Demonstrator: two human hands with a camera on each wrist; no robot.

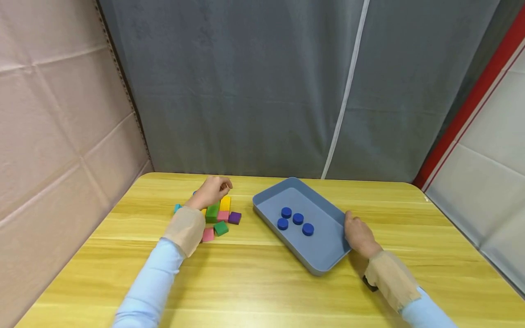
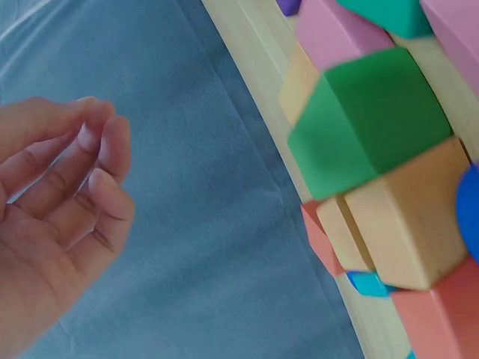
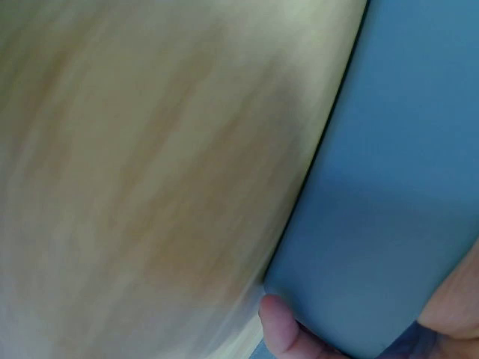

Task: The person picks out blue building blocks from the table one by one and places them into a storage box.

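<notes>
My left hand hovers over a cluster of coloured building blocks at the left of the table. In the left wrist view its fingers are loosely bent, with nothing visible between thumb and fingertips. Below it lie a large green block, a yellow block, a purple block and a smaller green block. My right hand grips the right side of a grey-blue tray; in the right wrist view, fingertips curl at the tray's corner. Several blue discs lie inside the tray.
Pink blocks sit at the near side of the cluster; the left forearm hides part of it. A grey curtain hangs behind the wooden table. Pale panels stand at both sides.
</notes>
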